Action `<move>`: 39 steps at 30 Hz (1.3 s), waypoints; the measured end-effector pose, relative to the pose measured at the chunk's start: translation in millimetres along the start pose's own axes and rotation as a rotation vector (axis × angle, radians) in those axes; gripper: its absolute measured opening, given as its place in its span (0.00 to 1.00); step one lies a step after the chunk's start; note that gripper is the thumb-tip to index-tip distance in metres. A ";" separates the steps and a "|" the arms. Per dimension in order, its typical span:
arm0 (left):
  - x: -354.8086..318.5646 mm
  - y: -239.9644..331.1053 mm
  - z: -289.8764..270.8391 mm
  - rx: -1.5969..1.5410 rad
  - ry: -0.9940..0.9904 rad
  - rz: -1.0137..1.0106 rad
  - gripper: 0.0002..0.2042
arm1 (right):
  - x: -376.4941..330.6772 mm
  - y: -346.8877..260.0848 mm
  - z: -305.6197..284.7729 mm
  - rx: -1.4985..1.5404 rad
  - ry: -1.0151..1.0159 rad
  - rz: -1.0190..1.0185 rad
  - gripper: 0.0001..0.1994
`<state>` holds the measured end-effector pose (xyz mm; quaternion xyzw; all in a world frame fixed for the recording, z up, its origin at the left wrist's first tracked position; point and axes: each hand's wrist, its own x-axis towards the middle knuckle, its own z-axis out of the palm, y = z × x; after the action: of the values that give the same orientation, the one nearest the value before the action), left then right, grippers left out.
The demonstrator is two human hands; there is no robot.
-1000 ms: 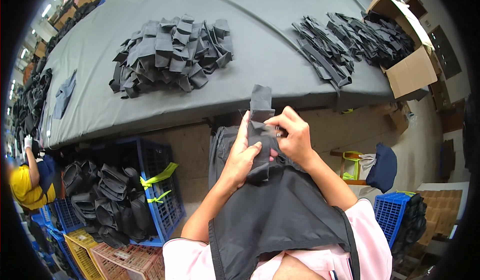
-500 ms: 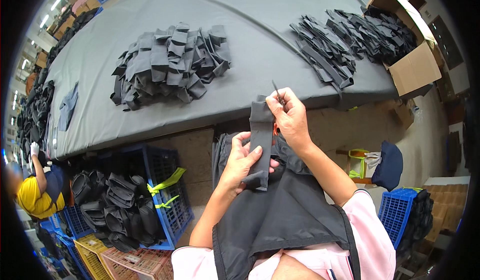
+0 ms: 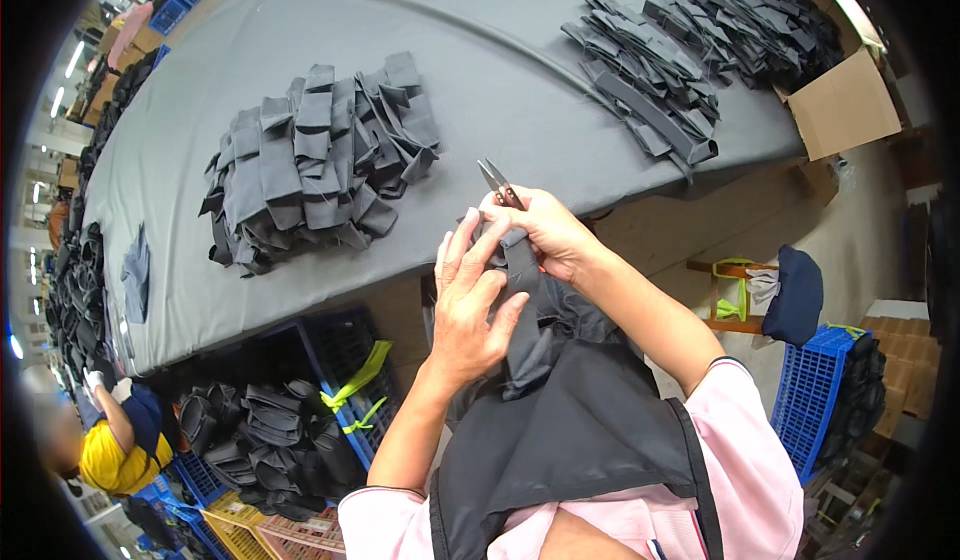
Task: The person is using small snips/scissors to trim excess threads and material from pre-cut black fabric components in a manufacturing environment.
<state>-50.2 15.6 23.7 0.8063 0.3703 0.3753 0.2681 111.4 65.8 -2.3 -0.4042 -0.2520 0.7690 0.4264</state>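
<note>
- We count two hands at work: one left hand (image 3: 470, 305) and one right hand (image 3: 545, 235).
- One pair of thread snips (image 3: 498, 182) sits in the right hand.
- One dark fabric piece (image 3: 525, 305) is held between the hands.
- One grey desk (image 3: 480, 80) carries the stock.
- Three heaps of dark fabric pieces lie on it: one left heap (image 3: 315, 155), one middle heap (image 3: 645, 80), one far heap (image 3: 755, 20).
- One cardboard box (image 3: 845, 105) stands at the desk's right end.
- Blue crates: one under the desk (image 3: 335, 355), one at right (image 3: 815, 395); possibly more at lower left, too dim to count.
- One other person in yellow (image 3: 110, 455).
</note>
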 end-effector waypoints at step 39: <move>-1.1 -36.4 -24.2 -0.262 0.096 -0.284 0.08 | -24.4 -19.1 11.6 -1.002 -0.024 -0.660 0.08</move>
<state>-84.6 39.6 11.4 0.6854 0.4408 0.4166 0.4029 117.9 54.0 27.9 -0.4479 -0.7008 0.3878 0.3974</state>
